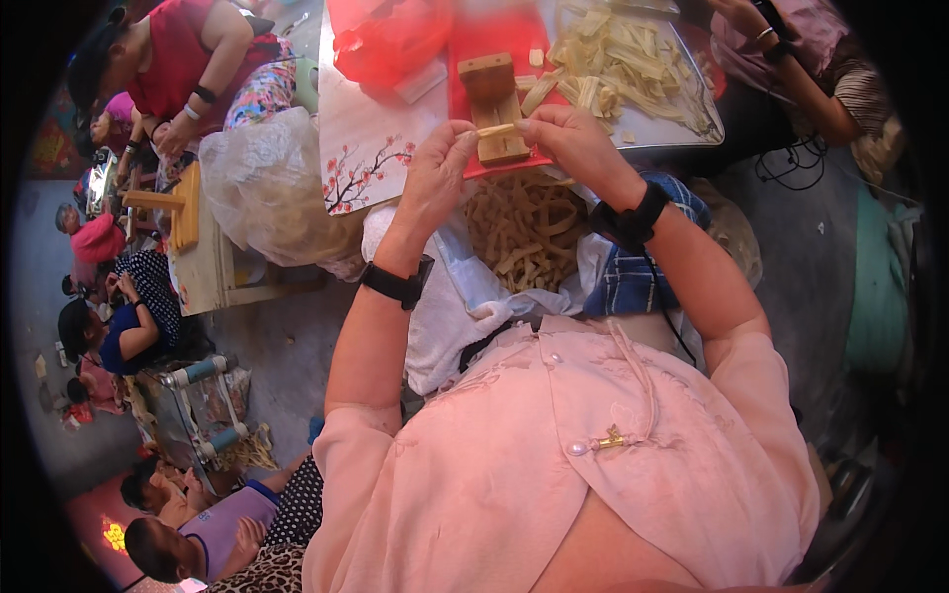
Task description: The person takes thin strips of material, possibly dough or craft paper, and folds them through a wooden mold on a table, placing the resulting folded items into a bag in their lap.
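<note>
A short pale-yellow strip (497,129) is stretched between both hands at the table's near edge. My left hand (442,166) pinches its left end, and my right hand (576,144) pinches the other end with closed fingertips. Directly beneath the strip is a wooden block tool (487,77) with a raised back part and a lower front part. It stands on a red mat (463,42). Whether the strip touches the wood, I cannot tell. Below the table edge, near my lap, lies a heap of pale curled strips (524,232).
A tray (704,119) at the right bears a pile of flat pale strips (618,69). A red plastic bag (390,44) lies on the table's left. Left of it stand a stuffed clear plastic bag (272,183) and a wooden stool (183,212). Several people sit around.
</note>
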The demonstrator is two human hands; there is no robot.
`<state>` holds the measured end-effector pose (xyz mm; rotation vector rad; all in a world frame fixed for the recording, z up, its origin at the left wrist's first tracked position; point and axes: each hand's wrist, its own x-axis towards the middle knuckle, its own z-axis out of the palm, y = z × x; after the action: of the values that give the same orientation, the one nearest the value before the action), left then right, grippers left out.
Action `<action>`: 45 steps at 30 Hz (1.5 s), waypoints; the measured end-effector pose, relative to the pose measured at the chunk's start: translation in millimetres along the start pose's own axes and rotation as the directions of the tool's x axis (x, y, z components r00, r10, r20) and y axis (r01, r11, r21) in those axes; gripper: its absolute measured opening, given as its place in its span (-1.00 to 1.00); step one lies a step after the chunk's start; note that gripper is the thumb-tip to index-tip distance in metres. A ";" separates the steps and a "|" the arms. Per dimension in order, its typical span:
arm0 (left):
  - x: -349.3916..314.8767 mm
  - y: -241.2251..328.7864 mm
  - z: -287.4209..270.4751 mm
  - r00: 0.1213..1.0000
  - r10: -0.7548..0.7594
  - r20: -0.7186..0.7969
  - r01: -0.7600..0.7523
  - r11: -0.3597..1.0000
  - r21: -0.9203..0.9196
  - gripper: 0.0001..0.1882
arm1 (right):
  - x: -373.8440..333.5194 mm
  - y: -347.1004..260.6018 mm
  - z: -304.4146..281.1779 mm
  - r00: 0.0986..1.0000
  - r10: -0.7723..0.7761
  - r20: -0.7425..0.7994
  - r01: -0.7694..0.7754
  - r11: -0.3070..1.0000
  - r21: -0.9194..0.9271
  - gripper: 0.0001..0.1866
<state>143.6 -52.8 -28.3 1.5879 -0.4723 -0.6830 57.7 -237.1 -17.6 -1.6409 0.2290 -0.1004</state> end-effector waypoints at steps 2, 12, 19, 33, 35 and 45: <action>8.7 -4.4 -2.6 0.982 0.180 -0.055 -0.161 0.954 0.253 -0.78 | 6.2 -1.9 1.4 0.999 -0.022 -0.033 0.022 1.000 -0.006 -0.69; 12.4 -6.6 0.2 0.978 0.108 -0.178 0.080 0.594 0.800 -0.69 | 21.0 42.0 -3.9 0.948 -0.294 -0.120 0.172 0.794 -0.583 -0.67; -33.2 1.2 2.2 0.994 -0.104 -0.014 0.088 0.898 -0.432 -0.71 | -22.1 16.4 24.3 0.988 0.060 0.140 -0.093 0.966 0.241 -0.73; -69.4 -16.5 24.5 1.000 0.027 0.014 -0.015 0.850 -0.526 -0.75 | -60.0 2.8 62.8 0.898 0.237 0.371 -0.425 0.683 0.594 -0.83; -68.5 -16.7 22.3 1.000 0.023 0.015 -0.015 0.910 -0.414 -0.75 | -59.5 6.2 60.1 0.910 0.205 0.361 -0.393 0.707 0.589 -0.83; -80.0 -4.3 29.4 0.995 -0.063 0.074 0.095 0.789 -0.607 -0.79 | -86.4 -7.7 69.8 0.985 -0.121 0.120 0.108 0.988 0.107 -0.85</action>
<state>64.6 -21.5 -21.3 0.9750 -0.1833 -0.8400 -11.8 -150.4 -9.6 -1.5534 0.0324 -0.0940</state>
